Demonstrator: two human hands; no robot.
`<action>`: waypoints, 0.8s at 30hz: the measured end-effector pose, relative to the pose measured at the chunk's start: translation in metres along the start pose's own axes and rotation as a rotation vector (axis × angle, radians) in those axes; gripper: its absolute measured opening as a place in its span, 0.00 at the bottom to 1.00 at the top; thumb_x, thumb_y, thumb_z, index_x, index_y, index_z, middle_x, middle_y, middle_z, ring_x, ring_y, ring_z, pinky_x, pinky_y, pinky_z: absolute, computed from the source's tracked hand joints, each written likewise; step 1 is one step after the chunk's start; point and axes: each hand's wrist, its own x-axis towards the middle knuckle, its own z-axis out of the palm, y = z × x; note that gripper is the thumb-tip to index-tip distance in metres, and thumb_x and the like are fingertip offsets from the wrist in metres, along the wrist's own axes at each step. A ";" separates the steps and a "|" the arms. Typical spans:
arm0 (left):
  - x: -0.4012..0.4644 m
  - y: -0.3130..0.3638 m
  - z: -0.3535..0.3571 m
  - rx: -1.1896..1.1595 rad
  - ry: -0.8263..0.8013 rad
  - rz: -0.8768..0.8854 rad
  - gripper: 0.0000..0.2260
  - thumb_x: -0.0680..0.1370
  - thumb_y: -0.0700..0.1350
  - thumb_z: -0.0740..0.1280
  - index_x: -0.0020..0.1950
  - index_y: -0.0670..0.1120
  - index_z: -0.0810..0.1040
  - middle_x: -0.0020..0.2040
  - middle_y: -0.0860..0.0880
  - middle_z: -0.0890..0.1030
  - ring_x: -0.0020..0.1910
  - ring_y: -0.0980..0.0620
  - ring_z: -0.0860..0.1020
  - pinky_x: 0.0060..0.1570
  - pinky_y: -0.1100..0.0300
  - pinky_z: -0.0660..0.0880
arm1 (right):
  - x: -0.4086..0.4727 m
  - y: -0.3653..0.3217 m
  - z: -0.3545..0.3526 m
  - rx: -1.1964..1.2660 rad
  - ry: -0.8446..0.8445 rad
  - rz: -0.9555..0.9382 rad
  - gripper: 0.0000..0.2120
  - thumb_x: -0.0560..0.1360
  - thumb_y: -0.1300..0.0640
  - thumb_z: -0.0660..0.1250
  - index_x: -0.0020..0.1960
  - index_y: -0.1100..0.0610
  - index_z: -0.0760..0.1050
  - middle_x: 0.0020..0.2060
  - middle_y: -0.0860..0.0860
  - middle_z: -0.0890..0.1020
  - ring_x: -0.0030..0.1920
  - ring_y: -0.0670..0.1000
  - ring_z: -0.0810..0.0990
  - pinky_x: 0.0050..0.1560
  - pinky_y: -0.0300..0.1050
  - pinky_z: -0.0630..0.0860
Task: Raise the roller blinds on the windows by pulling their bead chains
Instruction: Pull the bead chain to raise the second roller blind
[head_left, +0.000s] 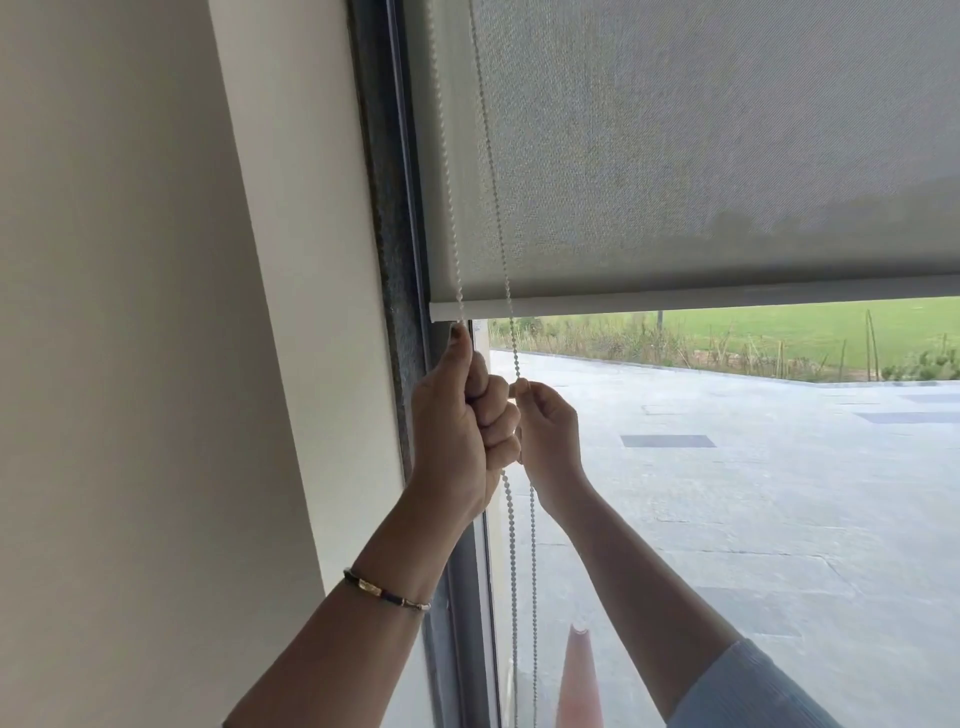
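A grey mesh roller blind (701, 145) covers the upper part of the window, and its pale bottom bar (675, 300) hangs about level with my raised hands. A white bead chain (448, 171) runs down in two strands at the blind's left edge. My left hand (462, 421) is fisted around the left strand just under the bar. My right hand (548, 431) pinches the right strand (498, 218) between thumb and fingers. Both strands hang on below my hands, and the chain's lower loop is out of frame.
A cream wall (156, 312) and the dark window frame (395, 218) stand at the left. Through the glass I see a paved yard (779, 493), a grass strip (779, 327), and the tip of an orange cone (579, 675) at the bottom.
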 end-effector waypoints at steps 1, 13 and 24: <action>-0.001 -0.002 -0.001 0.010 0.004 -0.003 0.22 0.75 0.61 0.62 0.28 0.52 0.60 0.23 0.55 0.57 0.20 0.59 0.53 0.20 0.71 0.51 | 0.002 -0.001 0.000 0.002 0.005 -0.013 0.16 0.82 0.58 0.61 0.37 0.52 0.78 0.29 0.53 0.71 0.32 0.52 0.67 0.35 0.46 0.65; -0.005 -0.007 -0.009 0.033 0.032 -0.020 0.22 0.75 0.62 0.63 0.29 0.52 0.60 0.24 0.55 0.57 0.21 0.58 0.51 0.21 0.70 0.50 | 0.012 0.002 0.003 0.007 0.012 -0.042 0.14 0.81 0.61 0.60 0.41 0.55 0.80 0.24 0.46 0.69 0.27 0.47 0.64 0.30 0.43 0.61; -0.003 -0.009 -0.006 0.043 0.039 -0.024 0.22 0.75 0.62 0.63 0.28 0.52 0.60 0.23 0.55 0.57 0.20 0.58 0.52 0.21 0.70 0.49 | 0.016 0.003 0.004 -0.047 0.049 -0.073 0.14 0.79 0.66 0.58 0.40 0.57 0.79 0.27 0.54 0.68 0.26 0.48 0.62 0.27 0.41 0.60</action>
